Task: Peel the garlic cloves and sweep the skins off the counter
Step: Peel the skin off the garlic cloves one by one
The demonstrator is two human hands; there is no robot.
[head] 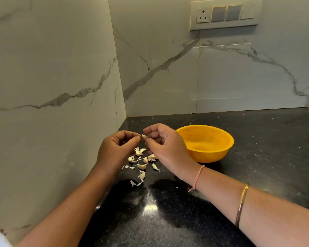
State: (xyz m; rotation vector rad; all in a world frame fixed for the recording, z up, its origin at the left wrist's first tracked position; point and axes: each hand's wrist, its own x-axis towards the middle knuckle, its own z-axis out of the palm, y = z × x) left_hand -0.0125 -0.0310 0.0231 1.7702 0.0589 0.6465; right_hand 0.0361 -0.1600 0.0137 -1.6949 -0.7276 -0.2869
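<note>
A small garlic clove is held in the air above the black counter. My right hand pinches it between thumb and fingers. My left hand has its thumb and forefinger tips at the clove's left end, pinching its skin. Below the hands, several garlic cloves and thin white skins lie scattered on the counter, in the corner near the left wall. How much skin is on the held clove I cannot tell.
A yellow bowl stands on the counter just right of my right hand; I see nothing in it. Marble walls close the counter at the left and back. A switch panel hangs high on the back wall.
</note>
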